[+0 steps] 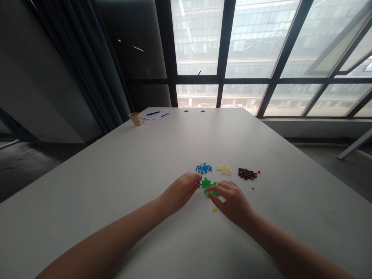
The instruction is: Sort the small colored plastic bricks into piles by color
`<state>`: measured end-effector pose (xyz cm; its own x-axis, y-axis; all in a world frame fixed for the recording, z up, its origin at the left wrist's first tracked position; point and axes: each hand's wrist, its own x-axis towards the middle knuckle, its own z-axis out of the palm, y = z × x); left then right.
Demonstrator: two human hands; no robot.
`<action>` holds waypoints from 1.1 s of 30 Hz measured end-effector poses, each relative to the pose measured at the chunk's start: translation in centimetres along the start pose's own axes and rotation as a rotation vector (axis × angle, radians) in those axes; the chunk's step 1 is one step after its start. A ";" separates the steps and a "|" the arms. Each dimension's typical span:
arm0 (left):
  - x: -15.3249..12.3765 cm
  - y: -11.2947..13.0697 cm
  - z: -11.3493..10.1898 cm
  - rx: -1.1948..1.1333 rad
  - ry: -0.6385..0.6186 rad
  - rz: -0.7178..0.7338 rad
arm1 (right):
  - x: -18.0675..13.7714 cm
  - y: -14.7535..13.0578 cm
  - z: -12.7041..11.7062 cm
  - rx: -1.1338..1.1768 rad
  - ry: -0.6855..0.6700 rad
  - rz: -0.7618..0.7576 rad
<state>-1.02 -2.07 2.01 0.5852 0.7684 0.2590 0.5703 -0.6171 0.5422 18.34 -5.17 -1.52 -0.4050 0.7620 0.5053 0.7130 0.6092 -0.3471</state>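
Note:
A pile of small green pieces [206, 183], like tiny building bricks, lies between my two hands on the white table [130, 166]. My left hand [187, 188] is at the pile's left edge, its fingers pinched together, with a bit of blue showing at the fingertips. Over the right side of the green pieces, my right hand [231, 199] reaches in with thumb and fingers apart. Its fingertips touch or hover just above the pile; I cannot tell which. A small yellow piece [214, 209] lies below the pile, near my right thumb.
Beyond my hands lie piles of blue pieces [204, 168], cream pieces [224, 169] and dark brown pieces [247, 173]. A red piece [259, 172] and a tiny dark piece [253, 188] lie at the right. Far left stand a paper cup [135, 119] and papers [148, 114] with a blue pen [153, 113].

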 end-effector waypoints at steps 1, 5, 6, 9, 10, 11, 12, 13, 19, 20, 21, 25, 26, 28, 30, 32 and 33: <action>-0.1 0.1 0.2 0.007 -0.006 0.011 | 0.0 0.1 -0.1 0.005 0.019 0.004; -0.5 0.4 0.8 -0.007 -0.046 0.025 | 0.1 0.3 -0.2 0.020 0.080 0.006; -0.6 0.4 0.9 -0.014 -0.050 0.031 | 0.1 0.2 -0.1 0.026 0.081 0.001; -0.7 0.6 1.1 -0.030 -0.057 0.044 | 0.1 0.0 0.2 0.044 0.069 -0.008; -0.7 0.6 1.1 -0.033 -0.059 0.047 | 0.1 0.0 0.3 0.049 0.066 -0.007; -0.7 0.6 1.1 -0.035 -0.062 0.050 | 0.1 -0.1 0.4 0.051 0.064 -0.004; -0.7 0.6 1.1 -0.036 -0.066 0.051 | 0.1 0.0 0.4 0.053 0.062 -0.003; -0.7 0.7 1.1 -0.035 -0.069 0.053 | 0.1 0.0 0.4 0.054 0.060 -0.004; -0.7 0.8 1.1 -0.021 -0.099 0.045 | 0.0 0.2 0.6 0.063 0.049 -0.024; -0.7 0.9 1.1 -0.018 -0.103 0.049 | 0.0 0.2 0.6 0.064 0.042 -0.031; -0.7 0.9 1.2 -0.014 -0.106 0.057 | 0.0 0.1 0.6 0.066 0.032 -0.036; -0.4 0.8 1.2 0.152 -0.152 0.089 | 0.1 0.0 0.4 0.045 0.009 -0.012; -0.3 0.8 1.2 0.250 -0.170 0.053 | 0.2 0.2 0.3 0.026 0.003 0.008; -0.1 0.4 0.8 0.469 -0.196 -0.114 | 0.6 0.9 0.2 -0.025 -0.016 0.068; 0.0 -0.1 0.2 0.628 -0.229 -0.337 | 1.2 2.0 0.2 -0.069 -0.052 0.153; 0.0 -0.7 -0.5 0.679 -0.290 -0.502 | 2.1 3.2 0.4 -0.095 -0.103 0.240; 0.0 -0.9 -0.9 0.670 -0.328 -0.548 | 2.6 3.8 0.6 -0.109 -0.131 0.277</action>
<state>-2.09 -1.35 2.23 0.2103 0.9586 -0.1921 0.9701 -0.2290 -0.0804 19.62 -0.76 -1.97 -0.2523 0.9216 0.2949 0.8608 0.3530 -0.3666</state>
